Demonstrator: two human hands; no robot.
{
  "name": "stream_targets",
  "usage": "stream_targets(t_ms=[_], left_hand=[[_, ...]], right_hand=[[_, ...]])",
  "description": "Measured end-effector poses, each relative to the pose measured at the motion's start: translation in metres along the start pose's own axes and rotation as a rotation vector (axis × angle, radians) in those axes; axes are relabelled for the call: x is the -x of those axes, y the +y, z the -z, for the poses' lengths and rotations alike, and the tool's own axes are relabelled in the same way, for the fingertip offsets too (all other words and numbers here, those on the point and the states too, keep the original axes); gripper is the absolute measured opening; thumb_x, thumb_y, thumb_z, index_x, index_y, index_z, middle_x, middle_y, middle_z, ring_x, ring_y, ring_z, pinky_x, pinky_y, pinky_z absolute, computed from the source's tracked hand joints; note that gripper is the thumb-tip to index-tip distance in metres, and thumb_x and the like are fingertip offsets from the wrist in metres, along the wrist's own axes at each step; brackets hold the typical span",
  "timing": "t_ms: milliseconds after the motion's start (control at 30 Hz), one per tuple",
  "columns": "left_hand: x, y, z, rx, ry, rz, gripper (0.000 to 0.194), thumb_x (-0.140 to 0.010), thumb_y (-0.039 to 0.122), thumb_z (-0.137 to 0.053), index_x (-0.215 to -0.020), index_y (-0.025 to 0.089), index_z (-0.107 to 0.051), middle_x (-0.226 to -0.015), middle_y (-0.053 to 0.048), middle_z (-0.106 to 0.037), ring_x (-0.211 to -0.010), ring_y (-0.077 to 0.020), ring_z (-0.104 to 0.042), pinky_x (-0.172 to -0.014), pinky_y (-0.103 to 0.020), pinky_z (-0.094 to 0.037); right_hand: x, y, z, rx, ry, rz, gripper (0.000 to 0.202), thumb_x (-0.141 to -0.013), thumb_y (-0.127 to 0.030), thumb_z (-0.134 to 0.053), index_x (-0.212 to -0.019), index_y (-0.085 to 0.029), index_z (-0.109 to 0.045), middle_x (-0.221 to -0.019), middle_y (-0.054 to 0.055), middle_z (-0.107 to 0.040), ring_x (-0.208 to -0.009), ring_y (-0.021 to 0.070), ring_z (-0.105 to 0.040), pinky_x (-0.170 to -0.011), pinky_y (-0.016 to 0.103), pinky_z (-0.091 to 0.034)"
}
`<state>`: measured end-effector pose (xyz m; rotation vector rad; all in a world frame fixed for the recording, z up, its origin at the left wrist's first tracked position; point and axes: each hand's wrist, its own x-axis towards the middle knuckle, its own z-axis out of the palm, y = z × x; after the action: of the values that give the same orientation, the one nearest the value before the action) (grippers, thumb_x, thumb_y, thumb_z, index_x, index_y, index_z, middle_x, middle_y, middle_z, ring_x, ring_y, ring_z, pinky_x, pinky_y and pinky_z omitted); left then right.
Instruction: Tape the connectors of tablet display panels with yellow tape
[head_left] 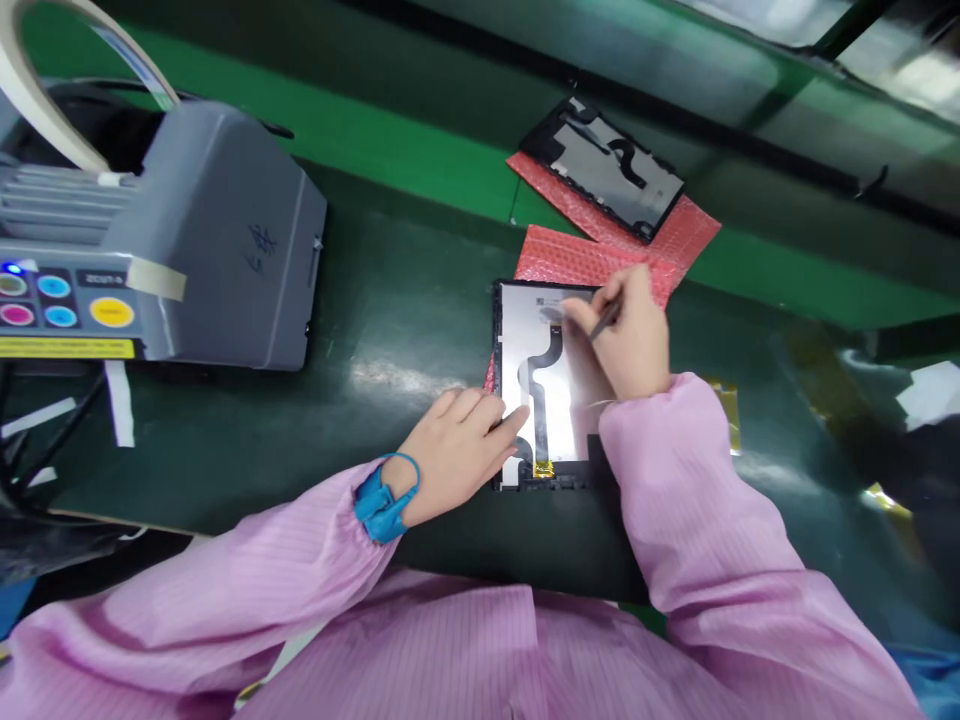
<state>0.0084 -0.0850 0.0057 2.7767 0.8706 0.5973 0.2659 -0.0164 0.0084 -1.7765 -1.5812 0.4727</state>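
Observation:
A display panel (576, 400) with a silvery back and black frame lies on the bench in front of me. A dark flat ribbon cable (541, 410) winds along it, with a piece of yellow tape (544, 468) at its near end. My left hand (457, 450), a blue wrist strap (386, 505) on its wrist, rests with fingers stretched over the panel's left edge. Over the upper right of the panel, my right hand (634, 335) is closed around dark tweezers (606, 320). Their tips are hard to make out, and this hand covers the panel's upper right corner.
Beyond the panel, a second display panel (607, 165) lies on red bubble wrap (570, 255). A grey tape dispenser (232, 240) with a large tape roll stands at left. Pieces of yellow film (726, 415) lie to the right on the dark green bench (405, 300).

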Motion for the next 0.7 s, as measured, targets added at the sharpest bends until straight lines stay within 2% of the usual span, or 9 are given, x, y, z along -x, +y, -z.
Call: stream_targets(t_ms=[67,133,233,333,433,500,567,600,700], left_hand=[[-0.001,0.004,-0.001,0.043,0.023,-0.055,0.033,-0.106,0.024,-0.049,-0.127,0.006,-0.067,-0.114,-0.013,-0.064,-0.113,-0.0303,-0.053,-0.103,-0.044,-0.042],[-0.004,0.008,-0.005,0.117,-0.028,-0.167,0.042,-0.103,0.033,-0.057,-0.137,0.009,-0.063,-0.142,-0.016,-0.056,-0.138,-0.0362,-0.044,-0.12,-0.052,-0.032],[-0.013,0.013,-0.016,0.174,-0.15,-0.301,0.068,-0.097,0.052,-0.067,-0.157,0.024,-0.052,-0.169,-0.012,-0.03,-0.155,-0.0481,-0.02,-0.123,-0.067,-0.02],[-0.023,0.013,-0.028,0.153,-0.197,-0.252,0.065,-0.1,0.051,-0.062,-0.161,0.034,-0.048,-0.173,-0.008,-0.023,-0.155,-0.0528,-0.017,-0.12,-0.071,-0.021],[-0.024,0.011,-0.033,0.101,-0.189,-0.188,0.058,-0.103,0.047,-0.059,-0.16,0.039,-0.049,-0.171,-0.007,-0.026,-0.154,-0.0524,-0.02,-0.12,-0.069,-0.023],[-0.02,0.01,-0.031,0.086,-0.191,-0.166,0.056,-0.104,0.048,-0.057,-0.159,0.039,-0.05,-0.171,-0.006,-0.027,-0.154,-0.0512,-0.019,-0.12,-0.068,-0.018],[-0.014,0.009,-0.027,0.086,-0.198,-0.13,0.053,-0.106,0.048,-0.053,-0.158,0.037,-0.052,-0.17,-0.006,-0.028,-0.155,-0.0488,-0.015,-0.122,-0.065,-0.012],[-0.011,0.01,-0.026,0.084,-0.201,-0.114,0.052,-0.106,0.047,-0.051,-0.157,0.036,-0.053,-0.169,-0.006,-0.029,-0.155,-0.0476,-0.013,-0.122,-0.064,-0.009],[-0.007,0.012,-0.024,0.076,-0.166,-0.097,0.051,-0.106,0.048,-0.051,-0.154,0.034,-0.057,-0.167,-0.006,-0.033,-0.156,-0.0455,-0.013,-0.124,-0.061,-0.003]], right_hand=[[0.008,0.02,0.023,-0.003,0.128,0.012,0.042,-0.093,-0.05,-0.071,-0.096,-0.022,-0.041,-0.094,0.006,-0.067,-0.085,0.0217,-0.065,-0.084,0.038,-0.048],[0.029,0.046,0.048,0.037,0.141,0.011,0.044,-0.092,-0.051,-0.069,-0.102,-0.021,-0.039,-0.123,0.014,-0.069,-0.113,0.028,-0.068,-0.1,0.044,-0.049],[0.07,0.09,0.076,0.3,0.068,-0.08,0.054,-0.09,-0.062,-0.065,-0.117,-0.019,-0.046,-0.154,0.023,-0.05,-0.148,0.0425,-0.045,-0.118,0.063,-0.034],[0.093,0.133,0.098,0.369,0.021,-0.075,0.057,-0.091,-0.066,-0.058,-0.117,-0.017,-0.05,-0.162,0.026,-0.039,-0.153,0.0439,-0.036,-0.12,0.064,-0.032],[0.078,0.158,0.121,0.332,0.018,-0.157,0.057,-0.083,-0.065,-0.062,-0.111,-0.017,-0.05,-0.162,0.03,-0.036,-0.149,0.0445,-0.043,-0.116,0.06,-0.039],[0.049,0.152,0.131,0.376,0.021,-0.254,0.054,-0.078,-0.062,-0.061,-0.108,-0.018,-0.051,-0.161,0.028,-0.039,-0.141,0.0481,-0.05,-0.112,0.065,-0.041],[0.009,0.123,0.126,0.452,0.046,-0.211,0.047,-0.081,-0.059,-0.058,-0.105,-0.019,-0.052,-0.156,0.022,-0.049,-0.133,0.0485,-0.057,-0.11,0.068,-0.04],[-0.013,0.1,0.117,0.462,0.078,-0.105,0.04,-0.085,-0.055,-0.054,-0.103,-0.019,-0.052,-0.148,0.02,-0.058,-0.128,0.0448,-0.062,-0.112,0.065,-0.04],[-0.076,0.017,0.062,0.474,-0.04,0.091,0.025,-0.099,-0.04,-0.049,-0.109,-0.018,-0.056,-0.118,0.016,-0.073,-0.109,0.0366,-0.071,-0.095,0.049,-0.053]])
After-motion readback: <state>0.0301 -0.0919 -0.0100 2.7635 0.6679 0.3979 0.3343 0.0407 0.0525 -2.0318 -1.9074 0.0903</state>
